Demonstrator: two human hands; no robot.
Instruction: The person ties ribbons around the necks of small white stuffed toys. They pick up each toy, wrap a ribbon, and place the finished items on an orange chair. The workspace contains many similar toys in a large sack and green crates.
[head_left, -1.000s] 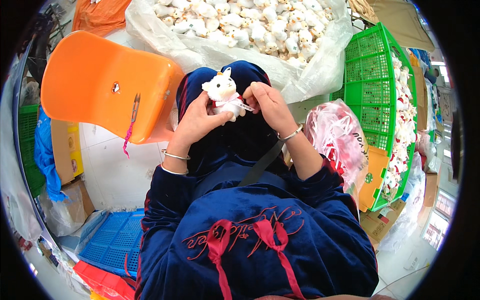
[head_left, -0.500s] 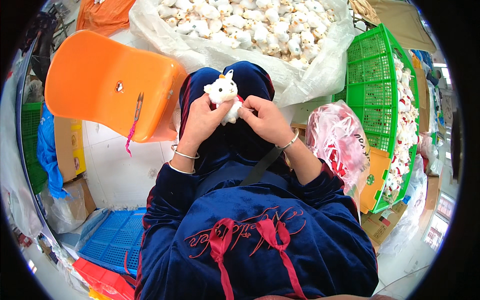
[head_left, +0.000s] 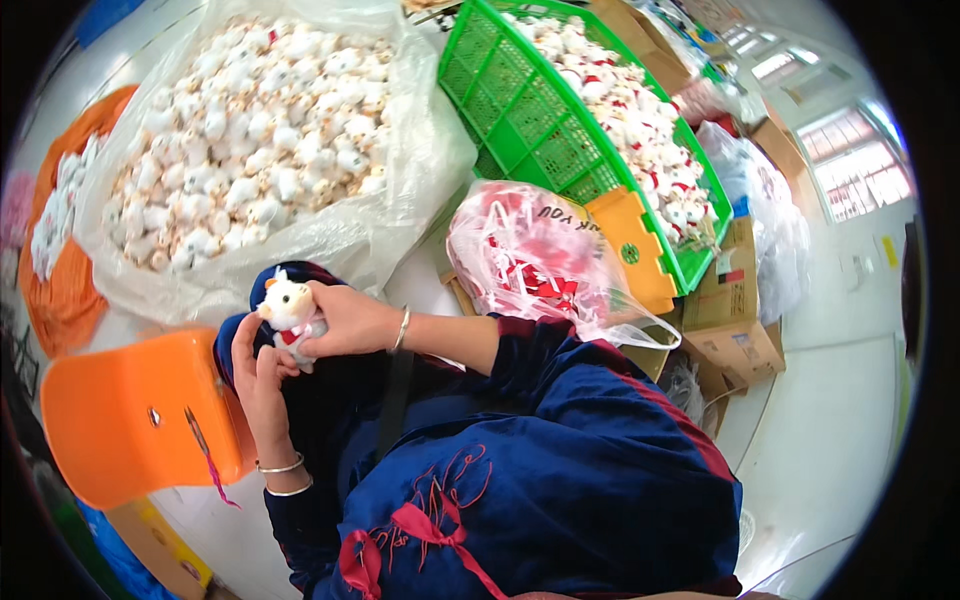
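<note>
A small white plush animal toy (head_left: pixel 287 300) with dark eyes, an orange tuft on its head and a red piece on its body is held above my knees. My right hand (head_left: pixel 352 320) grips it from the right, thumb and fingers around its head and body. From the left, my left hand (head_left: pixel 262 385) meets the toy's lower body with bent fingers, the index finger more raised. The fingers hide part of the body. On the orange stool (head_left: pixel 110 410) beside my left hand lies a pair of thread snips (head_left: pixel 197 432) with a pink ribbon tied to it.
Ahead lies a big clear plastic sack (head_left: pixel 420 150) full of white plush toys (head_left: pixel 250 150). At the right, a green crate (head_left: pixel 530 110) holds toys with red pieces. In front of it sits a plastic bag (head_left: pixel 520 250) with red and white pieces, near a cardboard box (head_left: pixel 735 320).
My view has swung to the right, so the sack, crate and stool appear further left. My right hand has shifted from the toy's lower side up around its head and body; the toy has tilted.
</note>
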